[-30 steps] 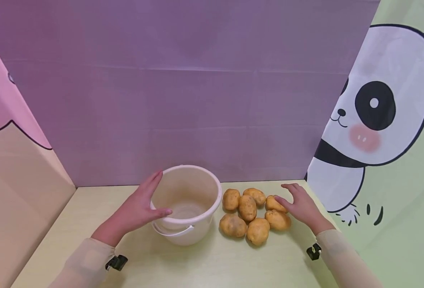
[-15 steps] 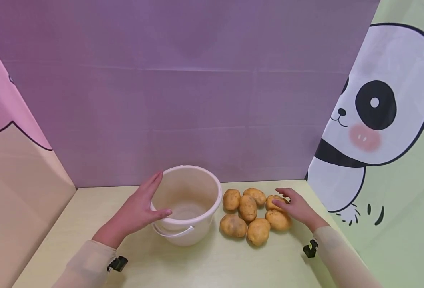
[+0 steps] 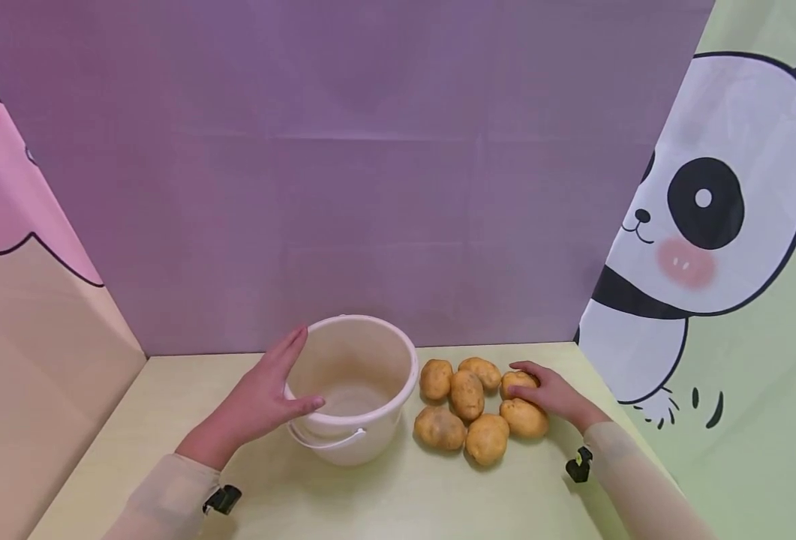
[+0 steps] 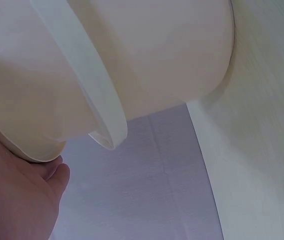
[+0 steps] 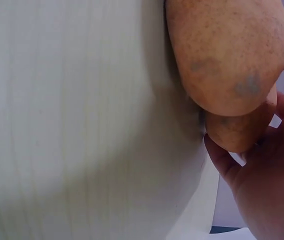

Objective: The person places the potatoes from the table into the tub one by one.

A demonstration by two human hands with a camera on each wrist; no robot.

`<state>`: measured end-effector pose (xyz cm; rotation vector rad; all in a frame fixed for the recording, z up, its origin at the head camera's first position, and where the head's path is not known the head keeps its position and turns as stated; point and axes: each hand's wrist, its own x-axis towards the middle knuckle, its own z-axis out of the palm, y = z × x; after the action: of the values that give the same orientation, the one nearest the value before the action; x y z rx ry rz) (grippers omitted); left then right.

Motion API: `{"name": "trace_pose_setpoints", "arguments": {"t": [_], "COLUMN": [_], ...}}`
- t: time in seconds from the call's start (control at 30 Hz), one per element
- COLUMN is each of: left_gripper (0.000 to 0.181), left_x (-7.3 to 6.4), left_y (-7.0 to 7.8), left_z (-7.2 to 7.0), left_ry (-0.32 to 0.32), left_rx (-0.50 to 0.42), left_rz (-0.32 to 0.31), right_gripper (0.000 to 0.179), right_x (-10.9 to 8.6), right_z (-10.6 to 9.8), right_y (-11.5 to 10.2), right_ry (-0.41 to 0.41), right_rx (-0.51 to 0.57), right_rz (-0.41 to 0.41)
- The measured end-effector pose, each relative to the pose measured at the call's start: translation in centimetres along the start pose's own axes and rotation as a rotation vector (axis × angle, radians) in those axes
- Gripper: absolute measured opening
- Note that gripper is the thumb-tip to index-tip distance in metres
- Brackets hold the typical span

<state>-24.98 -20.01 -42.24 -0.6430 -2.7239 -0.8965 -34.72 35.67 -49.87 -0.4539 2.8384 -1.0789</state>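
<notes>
A white plastic bucket [image 3: 380,439] stands upright, its handle [image 3: 330,442] hanging down at the front. My left hand [image 3: 256,401] holds the rim on the left side, the thumb lying over the front edge. In the left wrist view the bucket wall [image 4: 157,55] fills the top, and fingers [image 4: 56,180] rest at the rim. To the right, several potatoes lie in a loose cluster. My right hand [image 3: 556,394] grips the back right potato [image 3: 518,381], thumb on the near side and fingers on the far side. Another potato [image 5: 229,55] partly covers the gripped one in the right wrist view.
Further potatoes [image 3: 467,395] lie between the bucket and my right hand, close together on the pale wooden table [image 3: 404,502]. A purple cloth backdrop [image 3: 370,187] rises behind the table. A panda-printed panel [image 3: 728,360] borders it on the right.
My right hand has moved left and down onto the back right potato, its fingers closing round it. The left hand keeps its place on the bucket.
</notes>
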Motion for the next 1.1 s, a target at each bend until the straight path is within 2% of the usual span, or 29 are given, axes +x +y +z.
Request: {"name": "trace_pose_setpoints", "arguments": {"t": [0.2,0.5,0.83,1.1], "left_gripper": [0.120,0.116,0.118,0.118], "left_x": [-0.1,0.2,0.0,0.0], "left_y": [0.2,0.2,0.0,0.0], "left_z": [0.0,0.2,0.3,0.3], "left_ry": [0.006,0.013,0.014,0.022], "left_rx": [0.000,-0.008,-0.002,0.006], "left_rz": [0.006,0.020,0.008,0.013], "right_gripper": [0.060,0.045,0.043,0.041], "right_x": [0.3,0.1,0.8,2.4], "right_z": [0.3,0.0,-0.6,-0.4], "right_y": [0.2,-0.6,-3.8,-7.7], "right_ry": [0.017,0.154,0.261,0.212], "right_rx": [0.007,0.063,0.134,0.191], "right_rz": [0.003,-0.022,-0.081,-0.165]}}
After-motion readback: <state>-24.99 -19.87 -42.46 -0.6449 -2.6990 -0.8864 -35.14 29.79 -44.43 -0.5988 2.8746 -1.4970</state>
